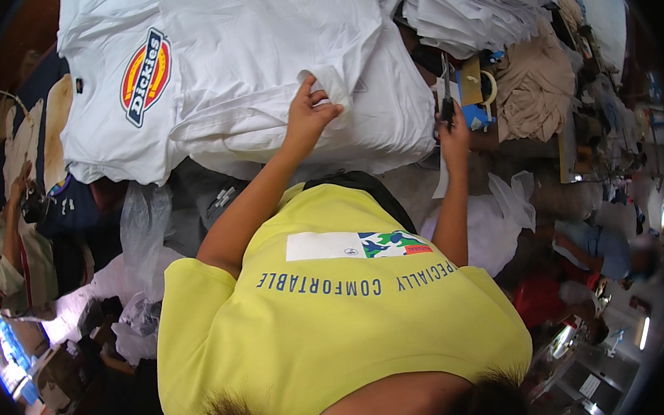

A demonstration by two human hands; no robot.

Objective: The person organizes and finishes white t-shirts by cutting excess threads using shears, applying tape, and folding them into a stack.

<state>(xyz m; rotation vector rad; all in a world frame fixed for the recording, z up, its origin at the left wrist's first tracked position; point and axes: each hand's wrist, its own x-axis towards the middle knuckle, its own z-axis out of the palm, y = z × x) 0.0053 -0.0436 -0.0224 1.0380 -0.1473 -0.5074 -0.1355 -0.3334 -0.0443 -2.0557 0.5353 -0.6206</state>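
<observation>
White T-shirts (pixel 257 49) lie spread in a layered pile in front of me, the top one with a red, yellow and dark blue oval print on its left part. My left hand (pixel 311 117) is over the pile, its fingers curled at a bunched fold of white cloth near the lower middle. Just past the pile's right edge, my right hand (pixel 453 131) is closed around the black handles of scissors (pixel 447 93). Their narrow blades point away from me. Part of the grip is hidden by my fingers.
Stacked white cloth (pixel 479 1) rises at the far right. Beside it are a beige cloth heap (pixel 537 82) and a roll of tape (pixel 488 87). Clear plastic bags (pixel 146 222) hang below the pile. Another person's arm (pixel 14 217) shows at the left; other people are at the right.
</observation>
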